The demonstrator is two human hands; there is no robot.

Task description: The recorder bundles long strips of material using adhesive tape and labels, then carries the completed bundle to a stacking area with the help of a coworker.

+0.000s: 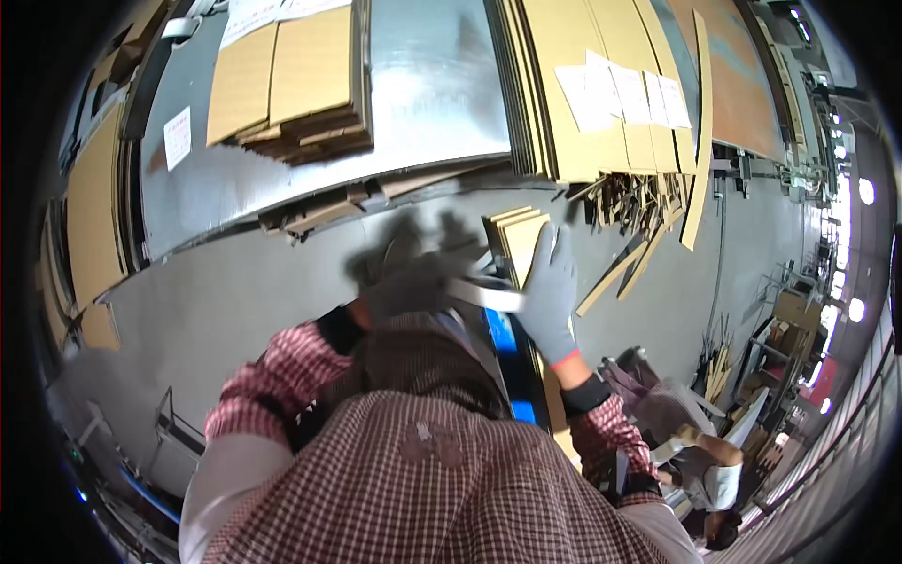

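My left hand [411,285], in a grey glove, is blurred by motion in front of my apron, so its fingers cannot be made out. From it a white band-like thing [484,294], also smeared, reaches across to my right hand [552,291]. That right hand wears a grey glove too; its fingers are stretched out and lie along the side of a narrow stack of tan cardboard pieces [519,235]. Below the band, a blue and black surface [503,334] shows beside my apron. Whether the right palm touches the band is unclear.
Ahead stands a metal-topped table [432,94] bearing a cardboard stack [310,70]. Tall cardboard sheets [601,141] with white papers stand right of it, above a heap of offcut strips [629,202]. More sheets [94,202] lean at left. Another person [709,465] works at lower right.
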